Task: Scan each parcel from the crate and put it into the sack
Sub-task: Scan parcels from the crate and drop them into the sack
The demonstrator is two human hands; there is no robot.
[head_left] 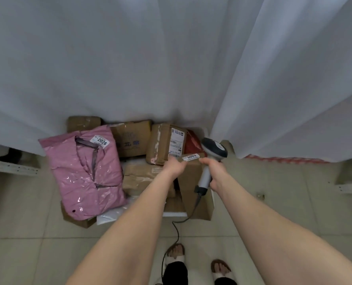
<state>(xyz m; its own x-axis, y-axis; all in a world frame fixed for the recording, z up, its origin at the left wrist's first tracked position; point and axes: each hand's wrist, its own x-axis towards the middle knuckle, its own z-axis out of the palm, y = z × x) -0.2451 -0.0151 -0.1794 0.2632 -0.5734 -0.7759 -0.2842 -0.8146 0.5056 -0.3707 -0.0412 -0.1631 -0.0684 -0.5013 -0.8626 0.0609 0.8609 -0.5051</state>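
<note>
left hand (176, 166) grips the brown parcel (191, 171) atop the crate (207, 132); right hand (217, 171) just beside it clasps the scanner (213, 150). the scanner's cable could snag the parcel when lifted.

Person, viewed from above: both forearms bare, sleeveless within view; left hand (176, 166) and right hand (217, 171) ungloved; dark trousers; pale open-toed sandals (176, 257).
</note>
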